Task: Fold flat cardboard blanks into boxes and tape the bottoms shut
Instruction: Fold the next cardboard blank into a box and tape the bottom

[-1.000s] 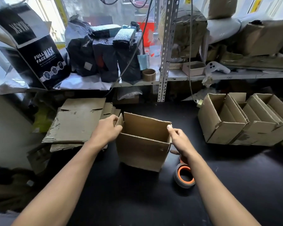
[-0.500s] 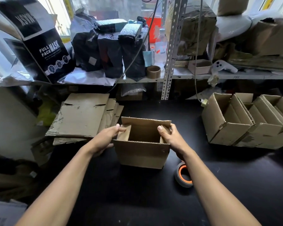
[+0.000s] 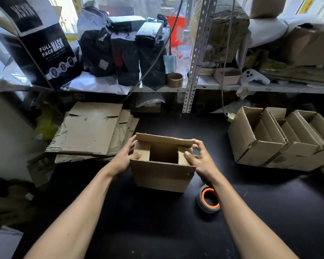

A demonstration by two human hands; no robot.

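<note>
At the centre of the black worktable, between my two forearms, stands the part-folded box, its bottom end turned up toward the head camera. My left hand grips the left side, thumb pressing the left short flap inward and fingers curled round the far corner; my right hand mirrors it, thumb on the right short flap and fingers hooked over the far long flap. Both short flaps lie roughly level, a dark square gap open between them; the near long flap stands upright. Risks, as I judge them: if either thumb lifts before the long flaps come down, the short flaps could spring up; uneven pressure could skew the walls, so the seam would not meet for taping. The tape roll lies just right of the box, partly under my right forearm, which could nudge it. The flat blanks are stacked to the left, the finished boxes well apart to the right. Compared with half a second ago, the short flaps are pressed flatter, the far long flap tips further inward, and both hands have moved from the rim onto the flaps.
</note>
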